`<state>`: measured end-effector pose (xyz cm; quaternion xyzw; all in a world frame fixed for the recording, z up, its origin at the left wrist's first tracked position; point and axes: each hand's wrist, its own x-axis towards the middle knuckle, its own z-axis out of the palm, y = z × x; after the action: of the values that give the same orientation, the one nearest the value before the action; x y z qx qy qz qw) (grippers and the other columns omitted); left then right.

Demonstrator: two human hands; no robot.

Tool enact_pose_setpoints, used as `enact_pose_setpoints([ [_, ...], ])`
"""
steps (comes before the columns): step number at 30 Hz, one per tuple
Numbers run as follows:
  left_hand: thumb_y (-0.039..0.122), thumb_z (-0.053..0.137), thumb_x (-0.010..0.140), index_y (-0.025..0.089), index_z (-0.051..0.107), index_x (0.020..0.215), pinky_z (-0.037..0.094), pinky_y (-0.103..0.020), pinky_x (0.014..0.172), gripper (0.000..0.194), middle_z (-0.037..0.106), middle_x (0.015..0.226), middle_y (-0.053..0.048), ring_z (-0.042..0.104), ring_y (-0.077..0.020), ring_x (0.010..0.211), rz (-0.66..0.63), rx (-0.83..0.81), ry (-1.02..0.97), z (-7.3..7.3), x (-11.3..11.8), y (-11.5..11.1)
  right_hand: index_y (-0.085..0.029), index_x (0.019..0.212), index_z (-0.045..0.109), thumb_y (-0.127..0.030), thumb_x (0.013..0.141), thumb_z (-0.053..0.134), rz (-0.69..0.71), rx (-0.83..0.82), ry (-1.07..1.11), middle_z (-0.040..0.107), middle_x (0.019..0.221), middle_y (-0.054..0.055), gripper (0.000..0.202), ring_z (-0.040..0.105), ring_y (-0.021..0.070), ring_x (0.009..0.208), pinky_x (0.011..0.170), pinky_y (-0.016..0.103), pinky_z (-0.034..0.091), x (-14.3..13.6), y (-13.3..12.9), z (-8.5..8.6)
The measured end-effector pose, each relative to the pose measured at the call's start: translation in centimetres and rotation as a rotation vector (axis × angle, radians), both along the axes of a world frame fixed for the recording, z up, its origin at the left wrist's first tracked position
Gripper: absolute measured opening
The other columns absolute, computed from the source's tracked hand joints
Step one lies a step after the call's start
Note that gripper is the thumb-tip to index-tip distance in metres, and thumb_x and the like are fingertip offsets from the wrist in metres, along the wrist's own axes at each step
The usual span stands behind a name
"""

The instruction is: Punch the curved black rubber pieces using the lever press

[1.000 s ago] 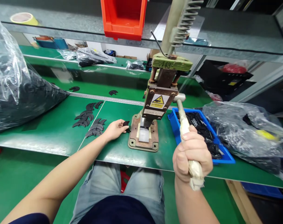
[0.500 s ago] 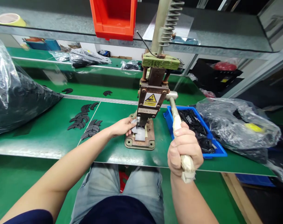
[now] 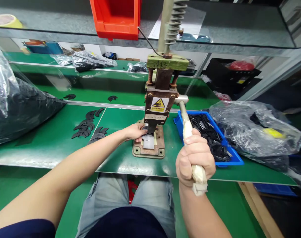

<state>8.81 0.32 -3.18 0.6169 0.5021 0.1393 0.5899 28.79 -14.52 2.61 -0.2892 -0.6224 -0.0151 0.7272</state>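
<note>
A hand press (image 3: 158, 105) with a yellow warning label stands upright on the green bench. My right hand (image 3: 195, 158) is wrapped round its tape-covered lever (image 3: 187, 127), which slants down towards me. At the foot of the press my left hand (image 3: 135, 132) pinches a dark curved piece (image 3: 145, 136) beside the ram, over the pale metal plate (image 3: 148, 142) on the press base. My fingers partly hide the piece. Several similar black curved pieces (image 3: 84, 128) lie in loose groups on the bench to the left.
Right of the press, a blue tray (image 3: 236, 162) holds many black parts, with a clear plastic bag (image 3: 256, 132) beside it. A large bag of dark pieces (image 3: 28, 112) stands at left. Overhead, a shelf (image 3: 61, 19) carries an orange-red bin (image 3: 115, 29) and a tape roll (image 3: 6, 21).
My left hand has shifted slightly, and the piece in it has turned and now looks darker, closer under the ram. The lever and my right hand have barely moved; the view has shifted a little.
</note>
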Motion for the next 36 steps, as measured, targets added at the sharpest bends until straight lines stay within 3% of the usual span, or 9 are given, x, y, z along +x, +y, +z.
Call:
enact_pose_setpoints([
  [5, 0.041, 0.074, 0.092, 0.02, 0.064, 0.104, 0.042, -0.022, 0.042, 0.026, 0.059, 0.047, 0.005, 0.056, -0.0137, 0.037, 0.051, 0.034, 0.027, 0.1, 0.6, -0.1, -0.024, 0.068, 0.053, -0.018, 0.076, 0.068, -0.007, 0.05, 0.006, 0.058, 0.068, -0.004, 0.018, 0.063, 0.0192, 0.081, 0.104, 0.062, 0.052, 0.1, 0.4, 0.2],
  [9, 0.035, 0.067, 0.094, 0.018, 0.067, 0.105, 0.056, -0.032, 0.066, 0.02, 0.075, 0.08, -0.008, 0.072, -0.0223, 0.069, 0.143, 0.443, 0.091, 0.2, 0.5, -2.8, -0.024, 0.067, 0.056, -0.015, 0.07, 0.07, -0.007, 0.053, -0.004, 0.062, 0.068, -0.004, 0.018, 0.064, 0.0205, 0.078, 0.103, 0.062, 0.053, 0.3, 0.7, 0.4],
  [12, 0.031, 0.052, 0.102, 0.019, 0.068, 0.117, 0.057, -0.036, 0.089, 0.026, 0.076, 0.106, -0.012, 0.073, -0.0244, 0.1, 0.064, 0.67, 0.022, 0.0, -1.1, -5.8, -0.026, 0.064, 0.056, -0.018, 0.068, 0.072, -0.03, 0.061, 0.025, 0.062, 0.065, -0.004, 0.018, 0.063, 0.0209, 0.073, 0.101, 0.063, 0.053, 0.4, 1.1, 0.2],
  [15, 0.029, 0.047, 0.104, 0.022, 0.071, 0.12, 0.052, -0.035, 0.103, 0.029, 0.074, 0.117, -0.01, 0.068, -0.0226, 0.113, -0.011, 0.774, 0.019, -0.5, -5.7, -7.7, -0.025, 0.058, 0.051, -0.026, 0.067, 0.075, -0.05, 0.115, 0.083, 0.059, 0.059, -0.004, 0.026, 0.061, 0.0202, 0.067, 0.095, 0.061, 0.056, 0.4, 1.7, 0.0],
  [20, 0.035, 0.06, 0.098, 0.021, 0.072, 0.119, 0.054, -0.039, 0.097, 0.028, 0.073, 0.118, -0.011, 0.068, -0.0257, 0.107, 0.3, 0.847, 0.457, -1.5, -17.8, -7.3, -0.024, 0.048, 0.044, -0.04, 0.064, 0.08, -0.069, 0.167, 0.181, 0.055, 0.052, -0.003, 0.042, 0.059, 0.0187, 0.061, 0.089, 0.057, 0.057, -0.2, 2.7, -0.3],
  [22, 0.041, 0.066, 0.094, 0.019, 0.069, 0.126, 0.053, -0.04, 0.096, 0.038, 0.071, 0.125, -0.012, 0.068, -0.0278, 0.108, 0.309, 0.787, 0.605, -1.8, -21.5, -6.7, -0.024, 0.046, 0.041, -0.043, 0.063, 0.081, -0.077, 0.193, 0.232, 0.053, 0.05, -0.004, 0.048, 0.057, 0.0173, 0.059, 0.088, 0.055, 0.057, -0.5, 3.1, -0.3],
  [24, 0.047, 0.069, 0.091, 0.02, 0.067, 0.131, 0.053, -0.04, 0.095, 0.048, 0.071, 0.129, -0.012, 0.068, -0.0293, 0.11, 0.279, 0.701, 0.683, -2.1, -23.6, -6.2, -0.023, 0.046, 0.038, -0.045, 0.062, 0.081, -0.082, 0.237, 0.252, 0.05, 0.047, -0.005, 0.052, 0.055, 0.0159, 0.055, 0.084, 0.054, 0.058, -0.7, 3.4, -0.2],
  [29, 0.051, 0.07, 0.088, 0.021, 0.068, 0.128, 0.051, -0.04, 0.1, 0.05, 0.073, 0.129, -0.012, 0.067, -0.0319, 0.119, 0.196, 0.646, 0.746, -2.7, -23.5, -5.2, -0.023, 0.048, 0.04, -0.041, 0.063, 0.08, -0.072, 0.198, 0.159, 0.054, 0.051, -0.004, 0.046, 0.058, 0.0174, 0.059, 0.088, 0.058, 0.058, 0.0, 3.0, -0.3],
  [36, 0.041, 0.054, 0.098, 0.022, 0.074, 0.109, 0.052, -0.038, 0.084, 0.03, 0.078, 0.104, -0.013, 0.073, -0.0321, 0.097, 0.054, 0.751, 0.884, -1.9, -22.7, -3.6, -0.024, 0.056, 0.048, -0.03, 0.066, 0.076, -0.073, 0.124, 0.068, 0.057, 0.058, -0.003, 0.031, 0.06, 0.0194, 0.066, 0.094, 0.063, 0.056, 0.4, 2.0, -0.2],
])
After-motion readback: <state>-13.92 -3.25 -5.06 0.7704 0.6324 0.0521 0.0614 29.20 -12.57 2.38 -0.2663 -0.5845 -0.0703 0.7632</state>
